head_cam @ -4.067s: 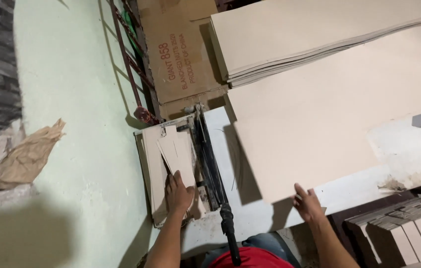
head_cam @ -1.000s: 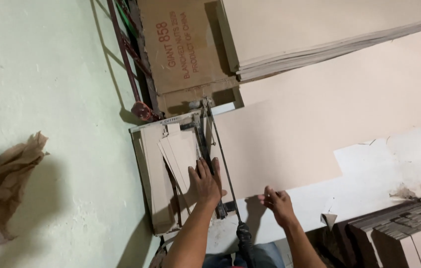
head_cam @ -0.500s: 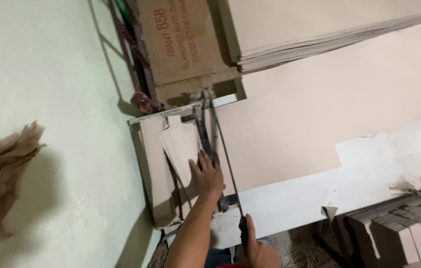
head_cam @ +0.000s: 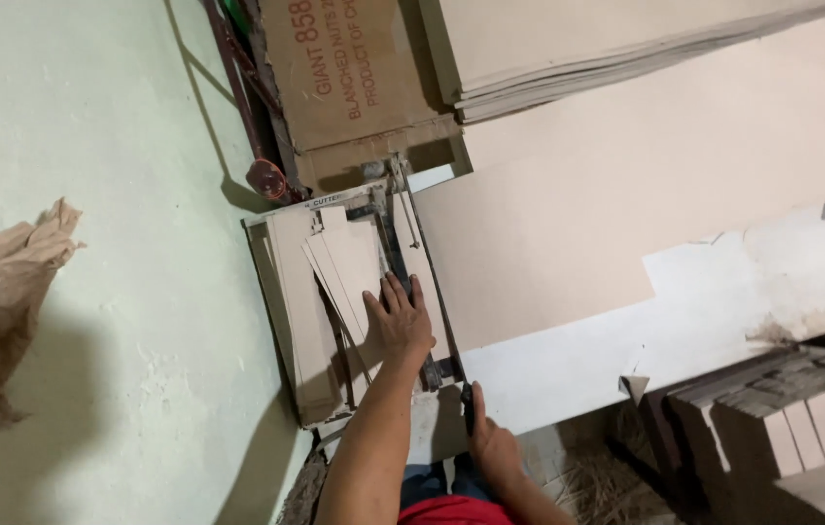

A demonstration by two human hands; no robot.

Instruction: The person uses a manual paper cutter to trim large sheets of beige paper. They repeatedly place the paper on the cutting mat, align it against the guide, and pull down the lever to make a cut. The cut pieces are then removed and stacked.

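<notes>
Gripping the black handle (head_cam: 468,406) of the paper cutter (head_cam: 403,282), the right hand (head_cam: 492,445) has its fingers wrapped around it at the near edge of the white bench (head_cam: 723,301). Left hand (head_cam: 399,318) lies flat with fingers spread, holding nothing, pressing the beige board sheet (head_cam: 548,224) against the cutter's bar. Cut strips (head_cam: 320,292) are stacked just left of it. A brown carton (head_cam: 354,78) stands behind.

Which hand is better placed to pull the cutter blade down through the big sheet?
The right hand: it grips the black handle of the cutter blade. The left hand lies flat on the cut strips beside the blade, probably steadying them.
</notes>
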